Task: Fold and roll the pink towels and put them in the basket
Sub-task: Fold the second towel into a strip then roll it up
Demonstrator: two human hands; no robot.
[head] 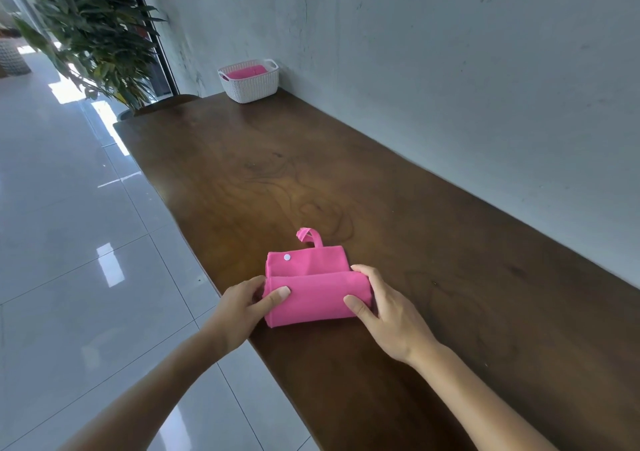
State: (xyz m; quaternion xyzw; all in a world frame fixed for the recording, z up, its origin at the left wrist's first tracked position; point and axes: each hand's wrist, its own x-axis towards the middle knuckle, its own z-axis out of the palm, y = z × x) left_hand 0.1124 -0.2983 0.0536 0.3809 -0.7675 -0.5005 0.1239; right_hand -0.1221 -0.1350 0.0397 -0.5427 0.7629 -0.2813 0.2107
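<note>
Item: pink towel (pixel 313 291) — near table (pixel 381 208) edge, mostly rolled, my left hand (pixel 242 307) and right hand (pixel 384 307) gripping its 2 ends. Basket (pixel 249 81) — far end, already holds pink towelling.

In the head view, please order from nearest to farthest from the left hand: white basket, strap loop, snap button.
1. Snap button, on the towel just beyond the left hand.
2. Strap loop, at the towel's far edge.
3. White basket, at the table's far end.
</note>
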